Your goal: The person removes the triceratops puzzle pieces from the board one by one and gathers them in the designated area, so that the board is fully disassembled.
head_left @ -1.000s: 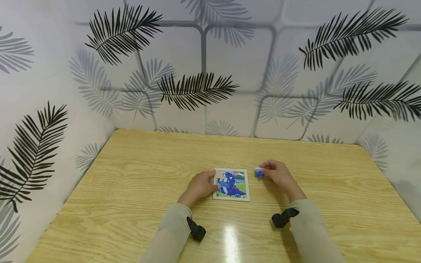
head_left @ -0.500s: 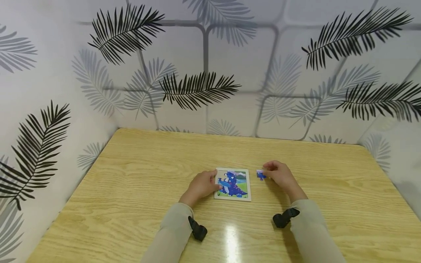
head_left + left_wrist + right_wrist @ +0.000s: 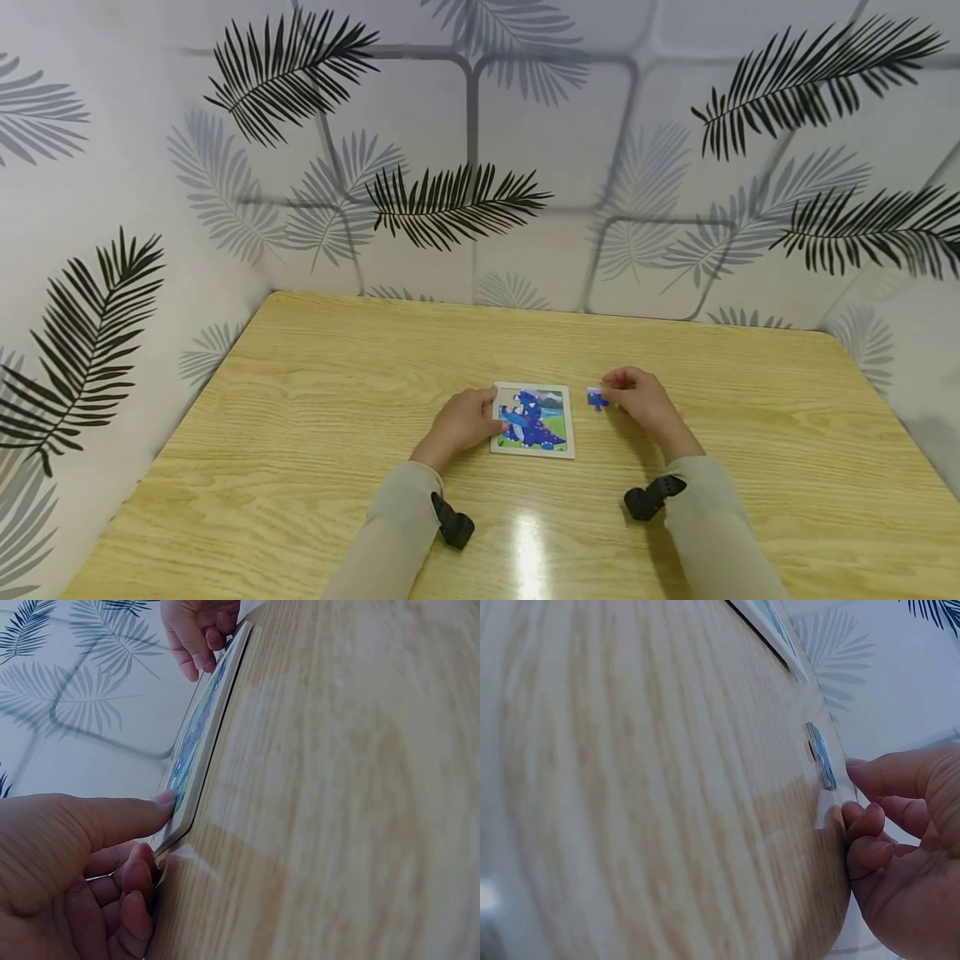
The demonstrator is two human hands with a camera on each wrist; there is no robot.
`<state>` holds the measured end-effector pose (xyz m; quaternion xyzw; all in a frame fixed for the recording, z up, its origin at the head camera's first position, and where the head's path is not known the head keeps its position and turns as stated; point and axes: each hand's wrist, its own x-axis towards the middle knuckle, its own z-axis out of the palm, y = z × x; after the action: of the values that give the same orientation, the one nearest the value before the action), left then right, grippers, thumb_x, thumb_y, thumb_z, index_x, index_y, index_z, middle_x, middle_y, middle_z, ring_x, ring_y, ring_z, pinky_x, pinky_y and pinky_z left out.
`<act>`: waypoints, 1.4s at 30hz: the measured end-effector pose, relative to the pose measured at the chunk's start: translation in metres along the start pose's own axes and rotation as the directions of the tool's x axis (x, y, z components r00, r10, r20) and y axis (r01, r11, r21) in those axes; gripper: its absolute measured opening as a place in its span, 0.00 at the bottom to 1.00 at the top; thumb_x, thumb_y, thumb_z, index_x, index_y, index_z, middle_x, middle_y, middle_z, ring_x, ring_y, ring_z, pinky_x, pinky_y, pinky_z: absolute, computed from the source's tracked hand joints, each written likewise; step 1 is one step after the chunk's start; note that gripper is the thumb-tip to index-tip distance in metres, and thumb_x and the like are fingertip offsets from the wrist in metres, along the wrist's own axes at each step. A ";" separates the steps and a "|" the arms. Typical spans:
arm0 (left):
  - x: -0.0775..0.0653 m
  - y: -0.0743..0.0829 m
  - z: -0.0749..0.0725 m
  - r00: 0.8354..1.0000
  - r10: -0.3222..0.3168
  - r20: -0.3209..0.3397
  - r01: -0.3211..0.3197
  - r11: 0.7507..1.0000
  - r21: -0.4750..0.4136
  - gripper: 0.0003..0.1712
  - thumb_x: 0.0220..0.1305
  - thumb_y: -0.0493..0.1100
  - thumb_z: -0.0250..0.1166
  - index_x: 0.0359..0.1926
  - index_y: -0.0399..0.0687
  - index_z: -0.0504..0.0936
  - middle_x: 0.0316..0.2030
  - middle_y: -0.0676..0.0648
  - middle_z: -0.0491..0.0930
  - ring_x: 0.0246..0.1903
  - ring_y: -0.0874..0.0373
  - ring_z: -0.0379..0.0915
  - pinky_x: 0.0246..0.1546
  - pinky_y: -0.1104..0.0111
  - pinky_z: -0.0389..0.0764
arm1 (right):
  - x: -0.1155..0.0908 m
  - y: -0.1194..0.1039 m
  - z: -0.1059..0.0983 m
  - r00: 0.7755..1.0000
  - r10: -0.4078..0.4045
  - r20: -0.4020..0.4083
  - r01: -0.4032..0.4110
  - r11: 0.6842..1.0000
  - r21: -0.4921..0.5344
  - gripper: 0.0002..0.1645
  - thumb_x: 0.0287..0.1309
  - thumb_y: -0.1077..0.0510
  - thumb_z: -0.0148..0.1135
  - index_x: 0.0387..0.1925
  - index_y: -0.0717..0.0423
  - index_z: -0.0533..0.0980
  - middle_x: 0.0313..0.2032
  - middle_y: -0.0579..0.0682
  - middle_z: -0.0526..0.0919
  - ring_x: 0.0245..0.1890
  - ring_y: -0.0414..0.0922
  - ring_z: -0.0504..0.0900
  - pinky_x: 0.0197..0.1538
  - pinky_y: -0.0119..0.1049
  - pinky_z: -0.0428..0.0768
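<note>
A square jigsaw puzzle [image 3: 557, 414] in a pale frame, with a blue dinosaur picture, lies on the table. Its upper left part shows a bare gap. My left hand [image 3: 460, 419] grips the left edge, thumb [image 3: 142, 817] on top and curled fingers beside the frame. Just right of the puzzle is a loose blue puzzle piece [image 3: 596, 399] with a knob, seen nearly edge-on in the right wrist view. My right hand [image 3: 636, 397] is at the piece's right side, its thumb [image 3: 885, 774] close by. In that wrist view, nothing sits between thumb and fingers.
The light wooden table [image 3: 337, 358] extends on all sides of the puzzle and ends at a wall [image 3: 540, 150] with a leaf pattern. A black wrist camera [image 3: 453, 522] is on the left sleeve, another [image 3: 652, 498] on the right.
The right fingertips have drawn back slightly to the right from the piece. The piece, the puzzle and the left hand keep their places; the whole view has shifted a little.
</note>
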<state>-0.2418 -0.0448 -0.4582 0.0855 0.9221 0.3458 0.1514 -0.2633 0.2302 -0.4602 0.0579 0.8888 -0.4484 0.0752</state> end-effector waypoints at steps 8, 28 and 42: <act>0.000 0.001 0.001 1.000 -0.003 0.004 0.003 1.000 -0.010 0.37 0.59 0.46 0.68 0.68 0.44 0.65 0.21 0.48 0.61 0.24 0.56 0.59 0.29 0.66 0.62 | -0.004 -0.003 0.001 0.999 -0.040 -0.026 0.040 0.999 0.009 0.13 0.63 0.64 0.56 0.47 0.67 0.74 0.40 0.56 0.74 0.36 0.47 0.71 0.37 0.32 0.72; -0.001 0.001 0.000 1.000 0.001 -0.002 -0.001 1.000 -0.017 0.37 0.59 0.46 0.68 0.67 0.44 0.66 0.46 0.41 0.77 0.40 0.52 0.68 0.46 0.60 0.70 | -0.009 -0.043 0.047 0.981 -0.187 0.059 0.185 0.982 0.048 0.09 0.61 0.63 0.59 0.43 0.63 0.77 0.36 0.53 0.76 0.35 0.47 0.71 0.38 0.34 0.70; -0.001 0.000 0.000 1.000 0.009 -0.002 -0.009 1.000 -0.019 0.36 0.59 0.47 0.67 0.67 0.44 0.67 0.60 0.41 0.71 0.59 0.47 0.66 0.60 0.53 0.64 | -0.004 -0.052 0.072 0.958 -0.266 0.104 0.272 0.961 -0.048 0.07 0.59 0.63 0.62 0.40 0.58 0.79 0.33 0.50 0.76 0.35 0.46 0.73 0.40 0.38 0.74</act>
<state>-0.2411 -0.0449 -0.4577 0.0880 0.9184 0.3554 0.1499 -0.2621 0.1415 -0.4604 -0.0876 0.8972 -0.4289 0.0580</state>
